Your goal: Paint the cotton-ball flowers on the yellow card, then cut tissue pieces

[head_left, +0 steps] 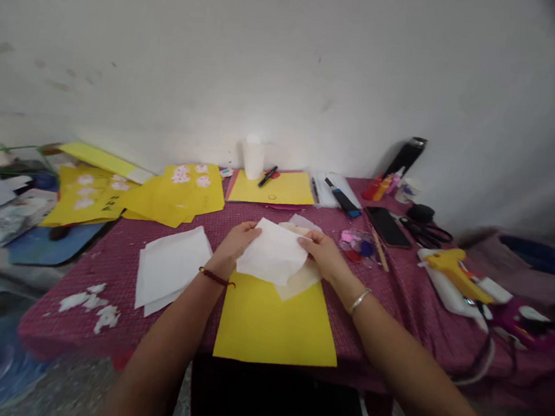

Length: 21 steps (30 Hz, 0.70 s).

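A white sheet of thin paper (271, 252) is held up between my two hands. My left hand (240, 245) pinches its left edge, thumb on top. At its right edge my right hand (318, 250) grips it between thumb and fingers. Beneath and behind it lie other thin papers, one of them a cream sheet (300, 281). Under these, a sheet of yellow paper (277, 329) lies flat at the table's front edge. To the left of my left arm rests a stack of white paper (174, 265).
Torn white scraps (94, 305) lie at the front left. Yellow sheets with pink-white flowers (188, 189) spread behind. A white cup (253, 158) stands near the wall. On the right are a phone (387, 226), scissors (425, 234), a yellow glue gun (458, 271) and a black bottle (407, 156).
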### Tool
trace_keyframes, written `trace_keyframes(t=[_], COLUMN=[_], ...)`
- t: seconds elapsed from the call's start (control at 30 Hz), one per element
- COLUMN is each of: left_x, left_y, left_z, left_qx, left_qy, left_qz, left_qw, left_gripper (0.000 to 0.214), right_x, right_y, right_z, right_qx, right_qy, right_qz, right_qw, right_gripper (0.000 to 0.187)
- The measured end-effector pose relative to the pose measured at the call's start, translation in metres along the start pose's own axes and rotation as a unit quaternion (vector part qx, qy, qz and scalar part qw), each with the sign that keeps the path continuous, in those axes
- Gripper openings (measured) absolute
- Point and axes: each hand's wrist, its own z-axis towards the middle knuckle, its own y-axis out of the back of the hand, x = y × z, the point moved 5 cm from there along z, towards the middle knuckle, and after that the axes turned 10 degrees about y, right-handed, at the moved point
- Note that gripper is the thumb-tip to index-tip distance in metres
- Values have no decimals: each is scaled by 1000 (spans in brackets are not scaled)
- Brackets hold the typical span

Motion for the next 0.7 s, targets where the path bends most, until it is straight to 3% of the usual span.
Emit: trace_keyframes(t=[0.13, 0.23, 0.3, 0.33, 0.4, 0.43, 0.47, 0.5, 0.6, 0.7], left_x=[-8, -10, -18, -25, -37, -39, -38, -35, -19, -7], left_y=[3, 12, 22, 25, 19, 11, 2, -7, -36, -56], left_z=[-3, 1, 0, -4, -20, -28, -34, -39, -45, -50], left_qx=[25, -3, -99, -160, -251, -259, -247, -219, -77, 16], left_qy=[41, 53, -31, -106, -262, -312, -336, -336, -255, -191], left_qz=[39, 82, 143, 192, 291, 316, 321, 308, 251, 229], left_qw=[998, 995, 984, 962, 885, 858, 851, 863, 931, 954], left_gripper=[27, 28, 22, 18, 10, 9, 9, 10, 11, 10], right_x=[6, 6, 5, 6, 7, 9, 10, 12, 17, 23], right_y=[-1, -4, -7, -8, -9, -10, -11, -12, -14, -16], right_z=[0, 2, 2, 2, 0, -1, -2, -3, -6, -8], right_qx=[-1, 27, 43, 46, 48, 48, 50, 51, 46, 35], right_qy=[39, 69, 95, 111, 144, 159, 172, 182, 206, 230], right_qz=[-66, -115, -150, -170, -211, -228, -241, -252, -274, -287], right_qw=[997, 991, 983, 978, 966, 959, 954, 949, 938, 929], right_gripper=[26, 25, 25, 25, 24, 24, 24, 24, 22, 19])
